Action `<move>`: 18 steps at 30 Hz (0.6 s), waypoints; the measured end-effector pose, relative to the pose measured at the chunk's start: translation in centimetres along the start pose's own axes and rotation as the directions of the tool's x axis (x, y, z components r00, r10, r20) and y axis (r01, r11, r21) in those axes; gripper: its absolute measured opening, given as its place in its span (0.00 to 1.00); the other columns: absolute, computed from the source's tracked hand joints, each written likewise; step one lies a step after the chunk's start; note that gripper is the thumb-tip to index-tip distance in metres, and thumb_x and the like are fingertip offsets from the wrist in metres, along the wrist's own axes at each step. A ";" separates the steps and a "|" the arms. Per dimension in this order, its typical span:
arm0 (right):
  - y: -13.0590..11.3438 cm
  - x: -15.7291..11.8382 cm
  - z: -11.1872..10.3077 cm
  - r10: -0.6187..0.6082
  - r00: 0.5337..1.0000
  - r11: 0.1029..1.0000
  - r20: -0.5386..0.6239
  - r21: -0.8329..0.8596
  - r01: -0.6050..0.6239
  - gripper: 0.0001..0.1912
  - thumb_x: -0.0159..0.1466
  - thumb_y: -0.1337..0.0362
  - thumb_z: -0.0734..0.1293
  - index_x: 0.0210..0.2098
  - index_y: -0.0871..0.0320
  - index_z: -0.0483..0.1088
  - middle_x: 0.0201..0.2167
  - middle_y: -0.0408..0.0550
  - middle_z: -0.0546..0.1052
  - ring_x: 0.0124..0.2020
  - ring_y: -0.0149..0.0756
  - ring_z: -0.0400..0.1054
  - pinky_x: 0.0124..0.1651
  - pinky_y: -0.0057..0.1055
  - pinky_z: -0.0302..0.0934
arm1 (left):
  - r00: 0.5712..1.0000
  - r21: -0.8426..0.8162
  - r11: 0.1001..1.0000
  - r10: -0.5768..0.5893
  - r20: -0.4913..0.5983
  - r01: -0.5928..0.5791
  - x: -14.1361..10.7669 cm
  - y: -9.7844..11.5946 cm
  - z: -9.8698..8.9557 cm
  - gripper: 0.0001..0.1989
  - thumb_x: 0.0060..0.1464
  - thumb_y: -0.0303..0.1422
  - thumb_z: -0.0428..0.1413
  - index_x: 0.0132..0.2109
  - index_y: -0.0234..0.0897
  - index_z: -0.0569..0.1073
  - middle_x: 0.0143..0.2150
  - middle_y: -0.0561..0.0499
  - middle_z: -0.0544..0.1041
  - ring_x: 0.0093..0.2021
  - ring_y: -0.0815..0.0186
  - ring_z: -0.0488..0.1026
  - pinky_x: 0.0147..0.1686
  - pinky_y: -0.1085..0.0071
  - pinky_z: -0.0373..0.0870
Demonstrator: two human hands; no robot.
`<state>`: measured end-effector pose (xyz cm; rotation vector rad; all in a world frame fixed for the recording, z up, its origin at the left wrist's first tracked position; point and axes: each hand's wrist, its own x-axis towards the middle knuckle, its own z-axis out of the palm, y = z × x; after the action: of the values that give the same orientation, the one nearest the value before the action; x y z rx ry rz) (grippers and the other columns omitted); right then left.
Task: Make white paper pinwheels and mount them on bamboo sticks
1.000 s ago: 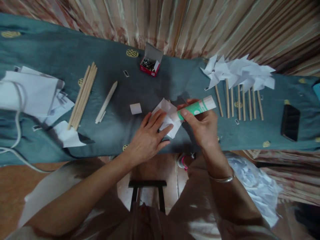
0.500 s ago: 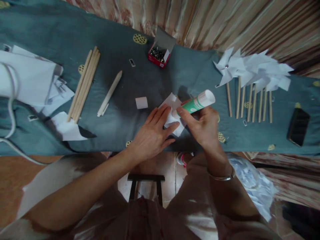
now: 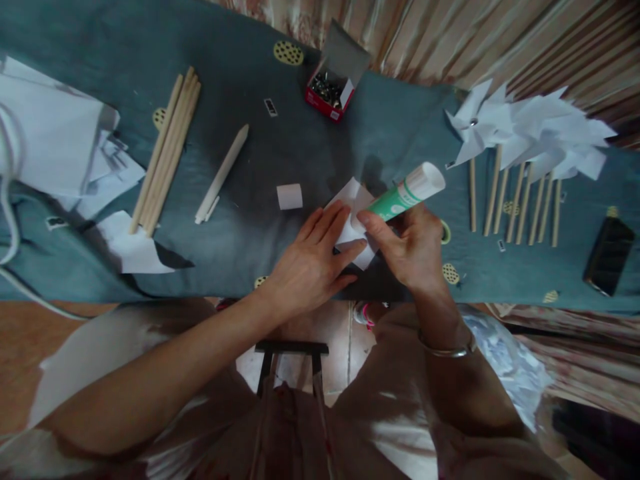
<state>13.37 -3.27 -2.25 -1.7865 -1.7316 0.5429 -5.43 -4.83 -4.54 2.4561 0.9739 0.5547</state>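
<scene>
My left hand (image 3: 315, 260) lies flat with its fingers stretched out, pressing a small white cut paper (image 3: 354, 195) against the cloth. In my right hand (image 3: 413, 247) is a green and white glue stick (image 3: 407, 193), tilted with its low end at the paper; that tip is hidden by my fingers. Left of the paper lies a white glue stick cap (image 3: 290, 197). Farther left a white craft knife or pen-like tool (image 3: 223, 173) rests on the cloth; I cannot tell its kind.
A red box of metal pins (image 3: 330, 93) stands lid-up at the back. Wooden sticks (image 3: 167, 150) and paper sheets (image 3: 50, 127) lie at left. Several paper pinwheels (image 3: 530, 133) on sticks lie at right, near a black phone (image 3: 609, 257). A white cable (image 3: 10, 220) crosses the left edge.
The view has shifted slightly, moving the table things a little within the picture. My right hand still holds the glue stick at the paper, and my left hand keeps pressing the paper.
</scene>
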 end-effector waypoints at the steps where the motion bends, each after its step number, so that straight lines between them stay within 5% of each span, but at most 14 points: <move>1: -0.1 0.0 0.0 -0.004 1.000 1.000 0.003 0.007 0.004 0.18 0.62 0.44 0.70 0.32 0.53 0.71 0.26 0.44 0.76 0.27 0.38 0.69 0.35 0.39 0.65 | 1.000 0.000 1.000 -0.001 -0.002 0.001 0.0 0.0 0.0 0.25 0.58 0.35 0.63 0.61 0.35 0.71 0.71 0.29 0.60 0.73 0.37 0.53 0.66 0.35 0.57; 18: -1.0 -0.4 -0.2 -0.081 0.996 0.989 0.035 -0.119 0.085 0.18 0.61 0.46 0.70 0.30 0.54 0.71 0.24 0.44 0.75 0.26 0.37 0.67 0.31 0.35 0.60 | 1.000 0.016 1.000 0.008 0.015 -0.008 -0.2 -0.2 0.1 0.23 0.58 0.35 0.63 0.59 0.37 0.73 0.71 0.33 0.60 0.73 0.39 0.53 0.68 0.36 0.54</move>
<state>12.72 -3.71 -1.50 -1.7867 -1.8859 0.4417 -5.60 -4.84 -4.73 2.4759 0.9674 0.5324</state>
